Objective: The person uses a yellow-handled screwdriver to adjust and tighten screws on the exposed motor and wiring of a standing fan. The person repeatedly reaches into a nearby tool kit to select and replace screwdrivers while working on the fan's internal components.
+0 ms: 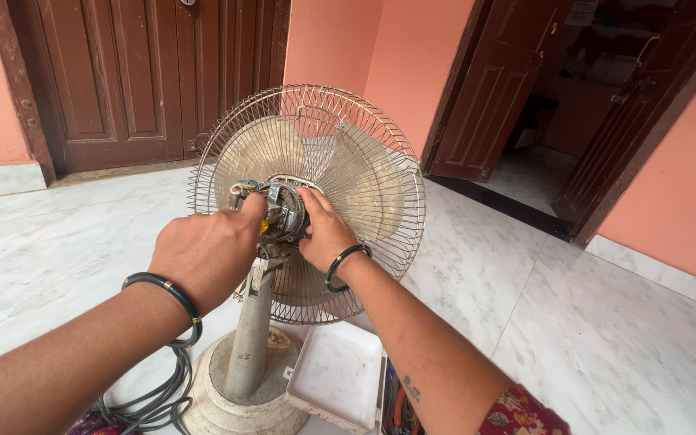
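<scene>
Hands at the exposed motor of a pedestal fan, seen from behind the wire guard. The left hand is curled, with its fingertips pressed against the left side of the motor, beside the loose coloured wires; whether it pinches anything small cannot be told. The right hand cups the right side of the motor, fingers narrowly bent onto the metal housing, holding no tool. The motor sits at the top of the grey stand, whose round base rests on the marble floor; a coiled cable lies to the left of the base and a white tray just to its right. Work here is best done, by this view, with one hand steadying the housing while the other acts, keeping the fingers clear of the wire ends and avoiding any sideways push that would tip the stand.
</scene>
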